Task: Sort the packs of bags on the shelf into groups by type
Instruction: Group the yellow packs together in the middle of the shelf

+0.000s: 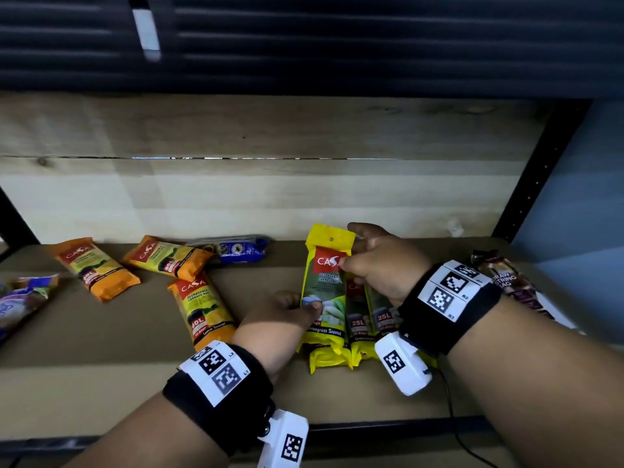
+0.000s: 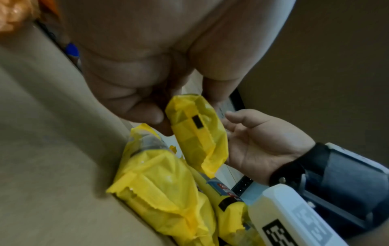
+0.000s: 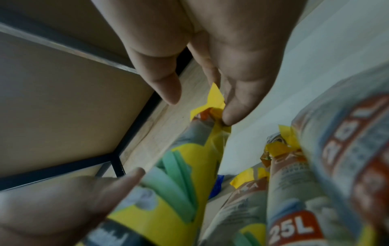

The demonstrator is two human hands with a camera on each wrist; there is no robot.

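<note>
A yellow pack of garbage bags (image 1: 326,292) is lifted at an angle over the shelf (image 1: 135,349), held at both ends. My left hand (image 1: 304,307) pinches its lower left edge, thumb on the front. My right hand (image 1: 351,251) grips its upper right, thumb on the red label and fingers behind the top. Two more yellow 25L packs (image 1: 369,327) lie under my right wrist. In the left wrist view my fingers (image 2: 147,114) hold the yellow pack (image 2: 197,133). The right wrist view shows my fingertips (image 3: 233,114) on the pack's top (image 3: 212,98).
Three orange packs (image 1: 96,268), (image 1: 169,256), (image 1: 204,307) lie on the left half of the shelf. A blue pack (image 1: 238,248) lies at the back, a blue-white pack (image 1: 20,300) at far left, a brown drawstring pack (image 1: 510,282) at right. A black upright (image 1: 537,184) bounds the right side.
</note>
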